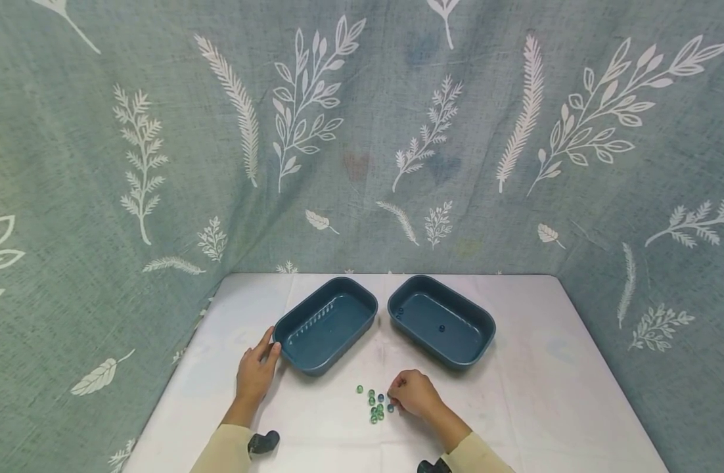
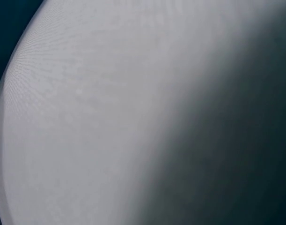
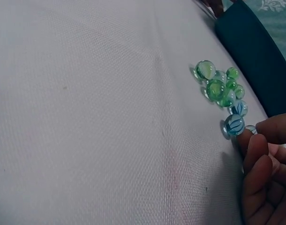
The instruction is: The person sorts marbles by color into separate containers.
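Thumb and fingertips of my right hand [image 1: 415, 392] pinch a blue-streaked marble [image 3: 251, 128], partly hidden by the fingers, just over the cloth. Beside it lie a blue marble [image 3: 234, 124] and another blue marble [image 1: 381, 398]. Several green marbles [image 1: 372, 401] sit in a loose cluster to the left of that hand. My left hand [image 1: 255, 376] touches the near-left end of the left blue tray [image 1: 325, 368] with its fingers extended. In the right blue tray [image 1: 465, 360] are a few dark marbles [image 1: 441, 328].
A white cloth [image 1: 326, 440] covers the table. Behind and at the sides hangs a green leaf-patterned curtain [image 1: 362, 223]. The two trays stand angled at the back of the table with a narrow gap between them. The left wrist view shows mostly cloth and a dark blur.
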The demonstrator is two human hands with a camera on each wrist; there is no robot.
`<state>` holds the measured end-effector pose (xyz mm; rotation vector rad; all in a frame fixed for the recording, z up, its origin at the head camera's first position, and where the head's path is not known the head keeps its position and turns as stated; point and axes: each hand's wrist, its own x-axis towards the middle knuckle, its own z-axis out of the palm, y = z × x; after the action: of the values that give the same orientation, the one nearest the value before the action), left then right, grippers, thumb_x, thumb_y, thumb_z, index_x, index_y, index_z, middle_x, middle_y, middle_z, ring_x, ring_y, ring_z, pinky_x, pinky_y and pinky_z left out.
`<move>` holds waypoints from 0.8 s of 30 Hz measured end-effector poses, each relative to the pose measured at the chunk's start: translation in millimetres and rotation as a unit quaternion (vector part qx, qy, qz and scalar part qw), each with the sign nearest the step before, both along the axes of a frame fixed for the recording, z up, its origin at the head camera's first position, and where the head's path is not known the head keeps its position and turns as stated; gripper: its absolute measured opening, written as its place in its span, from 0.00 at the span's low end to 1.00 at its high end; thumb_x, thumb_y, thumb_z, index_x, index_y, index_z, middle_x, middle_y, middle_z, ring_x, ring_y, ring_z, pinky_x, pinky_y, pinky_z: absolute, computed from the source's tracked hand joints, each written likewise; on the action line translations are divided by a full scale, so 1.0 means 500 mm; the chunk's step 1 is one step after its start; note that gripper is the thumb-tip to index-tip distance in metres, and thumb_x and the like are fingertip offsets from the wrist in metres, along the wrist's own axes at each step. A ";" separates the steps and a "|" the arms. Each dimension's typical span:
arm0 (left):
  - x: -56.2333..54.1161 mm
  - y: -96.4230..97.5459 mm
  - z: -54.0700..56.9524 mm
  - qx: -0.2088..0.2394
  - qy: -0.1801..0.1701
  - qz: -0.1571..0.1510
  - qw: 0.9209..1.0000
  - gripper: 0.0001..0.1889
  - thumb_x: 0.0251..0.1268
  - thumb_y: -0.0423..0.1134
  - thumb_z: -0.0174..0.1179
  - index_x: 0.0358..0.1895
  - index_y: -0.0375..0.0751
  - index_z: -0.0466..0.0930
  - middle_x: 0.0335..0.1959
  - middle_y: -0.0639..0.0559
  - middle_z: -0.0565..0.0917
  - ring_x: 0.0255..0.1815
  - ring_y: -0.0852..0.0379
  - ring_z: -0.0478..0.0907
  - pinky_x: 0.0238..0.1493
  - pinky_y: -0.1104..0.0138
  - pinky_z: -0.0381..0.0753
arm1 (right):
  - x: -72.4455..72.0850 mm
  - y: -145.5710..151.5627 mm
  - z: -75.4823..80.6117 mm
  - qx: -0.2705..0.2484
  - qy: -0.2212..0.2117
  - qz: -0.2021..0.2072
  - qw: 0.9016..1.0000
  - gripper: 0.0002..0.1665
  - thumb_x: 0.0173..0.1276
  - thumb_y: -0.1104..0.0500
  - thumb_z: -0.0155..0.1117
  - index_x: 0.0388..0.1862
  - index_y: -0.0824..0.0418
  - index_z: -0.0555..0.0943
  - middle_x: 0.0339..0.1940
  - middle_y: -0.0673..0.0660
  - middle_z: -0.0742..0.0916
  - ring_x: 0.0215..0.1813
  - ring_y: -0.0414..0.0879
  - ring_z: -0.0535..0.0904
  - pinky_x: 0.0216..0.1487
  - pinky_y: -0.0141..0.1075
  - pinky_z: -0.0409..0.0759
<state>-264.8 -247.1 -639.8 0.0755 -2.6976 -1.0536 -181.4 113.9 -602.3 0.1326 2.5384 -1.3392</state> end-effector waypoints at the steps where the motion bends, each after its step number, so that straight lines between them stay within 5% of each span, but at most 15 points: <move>1: 0.000 0.000 0.000 0.000 0.001 0.000 1.000 0.30 0.74 0.58 0.48 0.75 0.56 0.61 0.65 0.44 0.72 0.68 0.42 0.67 0.74 0.50 0.44 | 0.000 0.000 0.000 0.002 0.000 0.001 1.000 0.09 0.65 0.61 0.66 0.25 0.57 0.78 0.19 0.50 0.82 0.21 0.43 0.77 0.22 0.35 0.76; 10: 0.003 0.000 0.006 0.004 0.042 -0.014 0.999 0.27 0.74 0.53 0.51 0.73 0.52 0.65 0.63 0.43 0.74 0.66 0.40 0.69 0.73 0.48 0.46 | -0.001 -0.004 0.007 0.012 -0.015 0.013 1.000 0.06 0.60 0.57 0.71 0.28 0.55 0.81 0.21 0.50 0.81 0.23 0.43 0.78 0.24 0.35 0.78; 24: 0.001 0.000 0.000 0.011 0.034 -0.012 0.999 0.28 0.75 0.55 0.50 0.74 0.54 0.63 0.65 0.45 0.73 0.68 0.43 0.67 0.74 0.49 0.45 | -0.002 -0.002 -0.003 0.036 0.009 0.027 0.999 0.06 0.66 0.56 0.66 0.30 0.55 0.81 0.18 0.48 0.80 0.22 0.42 0.77 0.24 0.34 0.75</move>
<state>-264.3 -247.1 -640.0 0.0111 -2.6330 -1.0724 -182.3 113.0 -603.6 0.0672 2.5863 -1.2350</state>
